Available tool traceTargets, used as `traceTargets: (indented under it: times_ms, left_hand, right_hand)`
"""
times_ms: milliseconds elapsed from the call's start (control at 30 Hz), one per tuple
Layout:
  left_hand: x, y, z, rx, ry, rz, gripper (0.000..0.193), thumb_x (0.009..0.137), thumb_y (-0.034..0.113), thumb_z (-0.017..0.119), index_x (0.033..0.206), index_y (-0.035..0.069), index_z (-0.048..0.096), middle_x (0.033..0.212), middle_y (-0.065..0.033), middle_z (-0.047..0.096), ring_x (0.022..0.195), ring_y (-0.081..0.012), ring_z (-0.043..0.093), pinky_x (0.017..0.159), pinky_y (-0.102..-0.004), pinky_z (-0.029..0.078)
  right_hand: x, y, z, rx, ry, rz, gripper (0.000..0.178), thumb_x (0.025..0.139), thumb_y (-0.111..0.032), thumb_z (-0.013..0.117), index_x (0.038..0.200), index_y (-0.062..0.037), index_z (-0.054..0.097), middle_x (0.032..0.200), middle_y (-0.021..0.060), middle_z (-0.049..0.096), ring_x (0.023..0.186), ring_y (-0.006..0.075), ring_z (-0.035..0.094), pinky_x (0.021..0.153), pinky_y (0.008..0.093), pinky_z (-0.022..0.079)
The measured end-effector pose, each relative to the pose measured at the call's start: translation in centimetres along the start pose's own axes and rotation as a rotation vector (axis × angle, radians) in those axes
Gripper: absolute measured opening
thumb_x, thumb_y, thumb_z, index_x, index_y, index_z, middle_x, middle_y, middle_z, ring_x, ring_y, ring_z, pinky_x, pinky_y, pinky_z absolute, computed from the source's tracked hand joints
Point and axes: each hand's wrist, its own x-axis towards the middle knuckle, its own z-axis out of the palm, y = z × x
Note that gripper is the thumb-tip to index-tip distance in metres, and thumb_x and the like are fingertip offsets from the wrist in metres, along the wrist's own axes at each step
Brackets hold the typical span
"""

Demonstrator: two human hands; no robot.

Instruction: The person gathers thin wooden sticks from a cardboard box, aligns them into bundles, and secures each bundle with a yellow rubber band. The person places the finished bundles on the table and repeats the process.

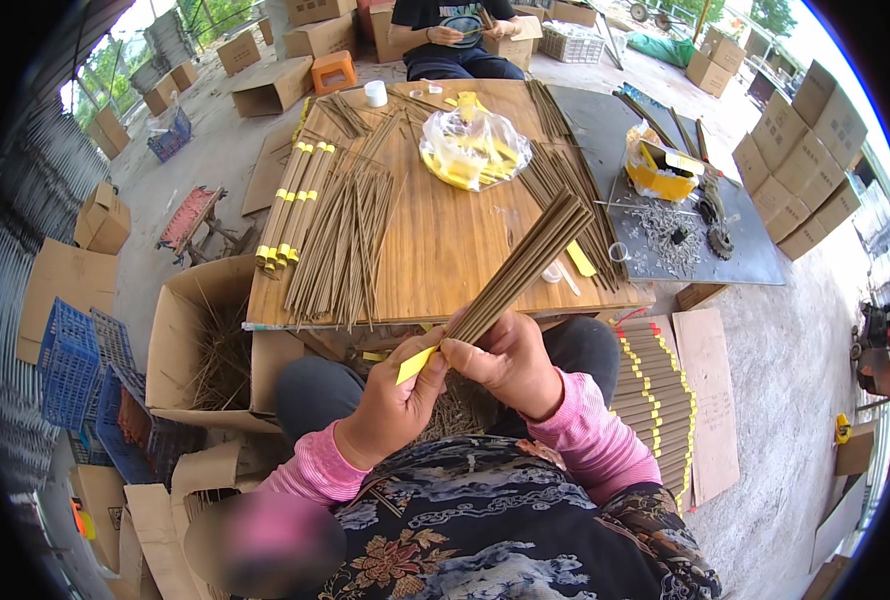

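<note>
Above my lap, at the table's near edge, a bundle of brown incense sticks (525, 268) slants up to the right. My right hand (513, 368) is closed round its lower end, thumb on top. A yellow paper strip (418, 365) lies against that end, its free tip pointing down to the left. My left hand (393, 405) pinches the strip against the sticks; its fingers are partly hidden behind them. Loose incense sticks (343, 245) are spread on the wooden table (445, 265), beside finished bundles with yellow bands (293, 205). A clear plastic bag (475, 150) holds more yellow strips.
To the right stands a dark table (755, 245) with a yellow box (662, 172) and small clear scraps (665, 235). A carton of sticks (200, 345) is by my left knee. Banded bundles (655, 400) lie at my right. Across the table sits another person (455, 40).
</note>
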Motion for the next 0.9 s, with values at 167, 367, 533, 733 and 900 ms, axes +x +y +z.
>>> traceTargets:
  times_ms: [167, 367, 533, 733, 900]
  left_hand:
    - [-0.2, -0.5, 0.1, 0.111, 0.04, 0.134, 0.033, 0.093, 0.016, 0.041, 0.119, -0.005, 0.045, 0.078, -0.0029, 0.054, 0.061, -0.0056, 0.049, 0.053, -0.0178, 0.04]
    - [-0.1, -0.3, -0.1, 0.172, 0.039, 0.181, 0.034, 0.093, 0.013, 0.041, 0.122, -0.005, 0.042, 0.084, -0.0052, 0.056, 0.064, -0.0065, 0.05, 0.055, -0.0191, 0.042]
    - [-0.1, -0.5, 0.0, 0.237, 0.045, 0.271, 0.037, 0.088, 0.006, 0.047, 0.123, -0.005, 0.04, 0.095, -0.0161, 0.056, 0.075, -0.025, 0.057, 0.064, -0.0283, 0.047]
    - [0.2, -0.3, 0.4, 0.441, 0.065, 0.381, 0.05, 0.081, 0.002, 0.056, 0.125, -0.006, 0.035, 0.095, -0.02, 0.055, 0.076, -0.0341, 0.059, 0.064, -0.0349, 0.05]
    - [0.3, -0.9, 0.6, 0.625, 0.057, 0.394, 0.058, 0.075, -0.001, 0.059, 0.126, -0.008, 0.031, 0.095, -0.0193, 0.053, 0.076, -0.0333, 0.058, 0.064, -0.0352, 0.05]
  right_hand:
    - [-0.3, 0.4, -0.3, 0.072, -0.02, 0.095, 0.018, 0.082, -0.008, 0.059, 0.095, 0.0034, 0.053, 0.086, 0.0038, 0.059, 0.078, 0.0091, 0.055, 0.071, 0.023, 0.045]
    - [-0.1, 0.3, 0.4, 0.072, 0.006, -0.015, 0.015, 0.084, -0.007, 0.054, 0.089, 0.007, 0.055, 0.076, 0.0072, 0.061, 0.063, 0.0094, 0.056, 0.057, 0.0225, 0.047]
    - [-0.2, 0.2, 0.4, 0.022, 0.002, -0.008, 0.014, 0.084, -0.006, 0.054, 0.089, 0.0063, 0.056, 0.078, 0.0063, 0.062, 0.068, 0.0091, 0.056, 0.061, 0.0231, 0.047]
    - [-0.1, 0.2, 0.0, -0.041, 0.045, 0.081, 0.016, 0.083, -0.011, 0.057, 0.088, 0.0041, 0.057, 0.076, 0.0032, 0.06, 0.068, 0.0075, 0.053, 0.061, 0.0217, 0.044]
    - [0.2, 0.9, -0.6, -0.106, 0.076, 0.139, 0.018, 0.082, -0.015, 0.059, 0.085, 0.003, 0.059, 0.071, 0.0009, 0.058, 0.065, 0.0066, 0.051, 0.056, 0.0203, 0.041]
